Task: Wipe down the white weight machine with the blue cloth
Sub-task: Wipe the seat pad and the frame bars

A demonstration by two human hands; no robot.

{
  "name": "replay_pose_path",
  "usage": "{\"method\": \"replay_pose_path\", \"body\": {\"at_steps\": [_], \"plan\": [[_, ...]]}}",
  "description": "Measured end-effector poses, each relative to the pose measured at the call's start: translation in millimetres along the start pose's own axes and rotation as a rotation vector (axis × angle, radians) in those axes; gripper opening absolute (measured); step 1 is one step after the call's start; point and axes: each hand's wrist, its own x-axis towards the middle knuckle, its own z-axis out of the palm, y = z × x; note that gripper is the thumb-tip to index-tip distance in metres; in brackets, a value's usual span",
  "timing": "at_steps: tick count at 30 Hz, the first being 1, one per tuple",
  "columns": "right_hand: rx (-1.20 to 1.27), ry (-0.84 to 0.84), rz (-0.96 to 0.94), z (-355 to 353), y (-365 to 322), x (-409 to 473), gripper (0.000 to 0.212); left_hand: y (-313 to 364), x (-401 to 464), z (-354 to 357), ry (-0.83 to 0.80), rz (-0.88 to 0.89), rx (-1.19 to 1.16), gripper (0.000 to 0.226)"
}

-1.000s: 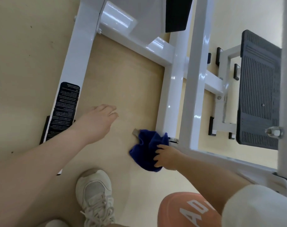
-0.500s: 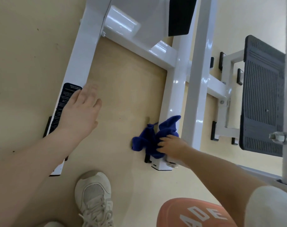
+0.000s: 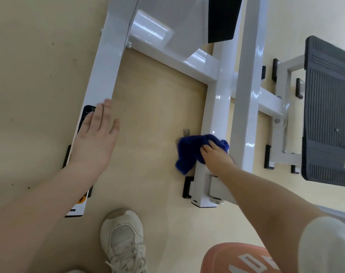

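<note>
Your right hand point(image 3: 217, 156) presses the blue cloth point(image 3: 195, 149) onto the top face of the low white base rail point(image 3: 217, 107) of the white weight machine point(image 3: 244, 79), near that rail's floor end; the fingers curl over the bunched fabric and pinch it against the metal, so the cloth has something firm behind it as it rubs. Part of the cloth spills off the rail's left edge and hangs toward the floor, which suggests you are catching the side face as well as the top. Your left hand point(image 3: 96, 138) lies flat, fingers straight and spread, on the other base rail point(image 3: 106, 75), over its black warning label point(image 3: 86, 117); it holds nothing and looks placed there as a prop while you lean low. Your shoe point(image 3: 122, 239) is planted on the floor between the two rails, keeping you close to the work. The black ribbed footplate point(image 3: 329, 115) stands off to the right, well apart from the cloth.
</note>
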Motion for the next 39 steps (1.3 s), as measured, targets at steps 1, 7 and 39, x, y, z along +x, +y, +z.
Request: {"method": "replay_pose_path", "body": {"at_steps": [1, 7, 39], "plan": [[-0.047, -0.057, -0.039, 1, 1, 0, 0.053, 1, 0, -2, -0.023, -0.003, 0.002, 0.059], [-0.324, -0.150, -0.367, -31, -4, -34, 0.032, 13, 7, -27, -0.103, -0.068, -0.051, 0.061], [-0.464, 0.141, -0.016, -141, 102, 0, 0.043, 19, 35, -41, 0.045, 0.158, -0.194, 0.069]]}}
